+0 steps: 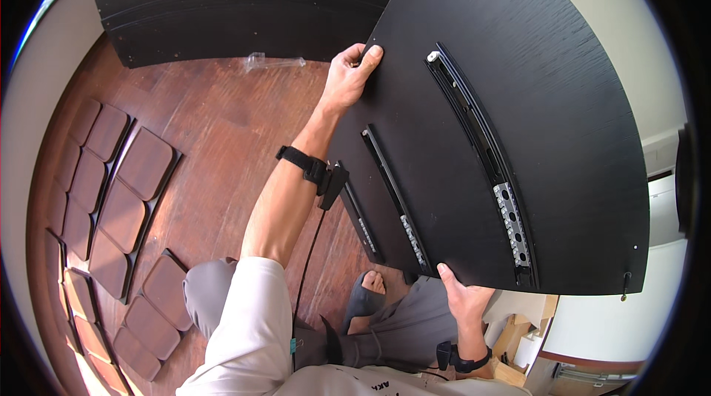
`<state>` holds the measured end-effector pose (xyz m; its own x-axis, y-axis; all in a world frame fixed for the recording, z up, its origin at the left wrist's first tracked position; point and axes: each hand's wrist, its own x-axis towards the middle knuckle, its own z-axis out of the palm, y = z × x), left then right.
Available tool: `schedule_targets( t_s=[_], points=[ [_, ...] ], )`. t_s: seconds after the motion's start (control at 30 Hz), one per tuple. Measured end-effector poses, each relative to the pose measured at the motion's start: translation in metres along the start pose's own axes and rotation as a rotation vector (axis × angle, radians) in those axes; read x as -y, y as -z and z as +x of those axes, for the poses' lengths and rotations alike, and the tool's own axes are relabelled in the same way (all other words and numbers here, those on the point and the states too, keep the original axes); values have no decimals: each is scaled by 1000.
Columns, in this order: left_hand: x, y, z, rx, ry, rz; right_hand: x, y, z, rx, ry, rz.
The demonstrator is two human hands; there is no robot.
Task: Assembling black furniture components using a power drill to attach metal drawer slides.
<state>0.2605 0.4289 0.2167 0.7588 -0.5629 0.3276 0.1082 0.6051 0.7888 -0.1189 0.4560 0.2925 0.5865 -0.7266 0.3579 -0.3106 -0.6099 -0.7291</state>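
Observation:
A large black wood-grain furniture panel (570, 122) is held up in front of me, tilted, with its inner face toward me. My left hand (349, 76) grips its left edge, thumb on the face and fingers behind. At the lower edge my right hand (465, 296) holds it too, thumb on the face, other fingers mostly hidden. Metal drawer slides are fixed to the panel: a long one (485, 166) nearest me, a second slide (396, 200) further left, and a third slide (359, 222) near the panel's far end. A small metal fitting (626, 289) hangs from the lower right corner.
Another black panel (192, 15) stands on edge along the back, with a clear plastic bag (266, 63) before it. Brown square-patterned panels (122, 211) lie on the wooden floor (222, 144) at left. An opened cardboard box (511, 340) sits beside white furniture (600, 322) at lower right.

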Motion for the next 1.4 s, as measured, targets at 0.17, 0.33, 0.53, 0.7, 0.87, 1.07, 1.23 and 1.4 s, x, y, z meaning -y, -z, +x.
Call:
schedule_targets(
  t_s=[0.17,0.33,0.53,0.7,0.87,1.07,1.23,1.4],
  points=[
    [24,-2,8,50,8,45,-25,4,-13,76,-63,-109],
    [24,-18,10,69,34,55,-21,-3,-9,-33,-82,-92],
    [41,-18,5,111,19,67,-33,-5,-19,-4,-101,-267],
    [39,-14,3,131,29,105,-36,-2,-23,78,-194,-312],
    [26,-14,1,173,117,164,-7,42,-10,97,-262,-161],
    [-25,10,-21,95,311,547,54,86,17,387,-334,-259],
    [-144,-98,-57,-194,554,389,69,114,44,540,-376,-265],
    [-223,-217,-99,-59,696,304,98,137,70,570,-352,-45]
  ],
)
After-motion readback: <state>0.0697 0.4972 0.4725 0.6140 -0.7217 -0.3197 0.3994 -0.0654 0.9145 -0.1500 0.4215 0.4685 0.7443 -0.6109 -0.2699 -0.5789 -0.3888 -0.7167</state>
